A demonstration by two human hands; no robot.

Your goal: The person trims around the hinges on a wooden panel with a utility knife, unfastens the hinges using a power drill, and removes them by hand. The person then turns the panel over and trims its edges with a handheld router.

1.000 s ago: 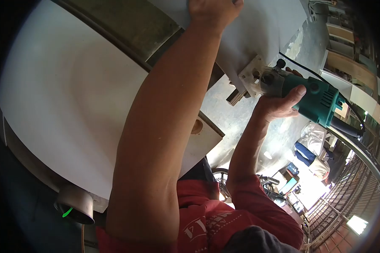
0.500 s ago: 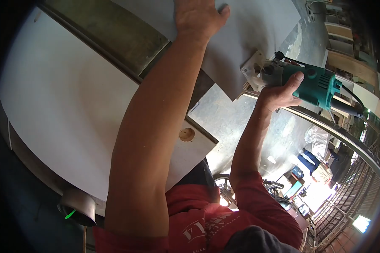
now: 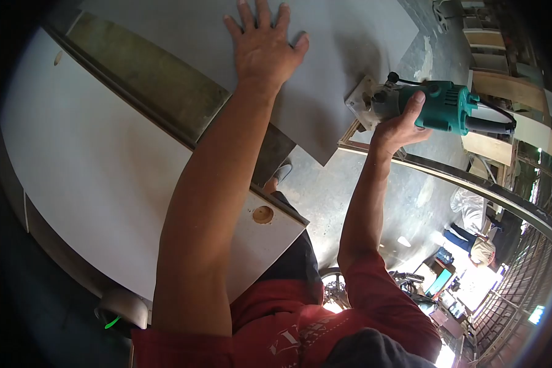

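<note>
My left hand [image 3: 267, 55] lies palm down with its fingers spread on a grey-white panel [image 3: 325, 67]. My right hand [image 3: 402, 129] is wrapped round a teal power tool [image 3: 441, 107], its thumb on top of the body. The tool lies sideways, its square metal base plate [image 3: 363, 103] facing the panel's right edge; whether they touch I cannot tell. Nearer to me, a white board [image 3: 104, 153] stretches under my left forearm. A round recess [image 3: 262, 214] shows near that board's corner.
A greenish-brown strip [image 3: 147, 67] lies between the panels. A long frame rail [image 3: 448, 175] crosses at the right. A metal cup-like part [image 3: 122, 310] is at the lower left. Shelves with boards [image 3: 509, 86] stand far right. Another person [image 3: 472, 242] is in the background.
My left hand has come further into view, with its spread fingers now showing. My right hand and the tool have shifted slightly left and up. The round recess is more fully visible.
</note>
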